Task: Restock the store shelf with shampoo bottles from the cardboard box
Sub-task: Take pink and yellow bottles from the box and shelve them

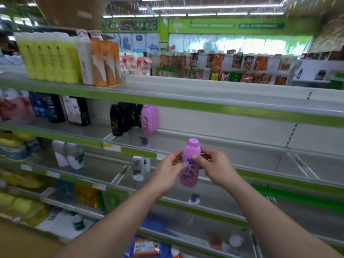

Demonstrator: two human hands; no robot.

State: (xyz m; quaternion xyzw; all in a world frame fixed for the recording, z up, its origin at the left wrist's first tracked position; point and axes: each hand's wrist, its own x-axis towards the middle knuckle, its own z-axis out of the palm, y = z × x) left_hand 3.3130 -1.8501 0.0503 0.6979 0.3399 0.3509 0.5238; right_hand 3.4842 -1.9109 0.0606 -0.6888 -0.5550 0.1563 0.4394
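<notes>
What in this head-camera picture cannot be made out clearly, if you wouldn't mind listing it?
All in the head view.
Label print on the pink bottle: blurred, partly covered by thumbs of the left hand and right hand.
Count of the shelved pink bottles: the front one hides the rest.
The brown cardboard: blurred, cut off by the top edge.
The price tags: too small, blurred.

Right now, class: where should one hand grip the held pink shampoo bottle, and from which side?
Probably grip the pink shampoo bottle round its middle from the right, where the right hand pinches it: upright, its body is broader than the neck.
</notes>
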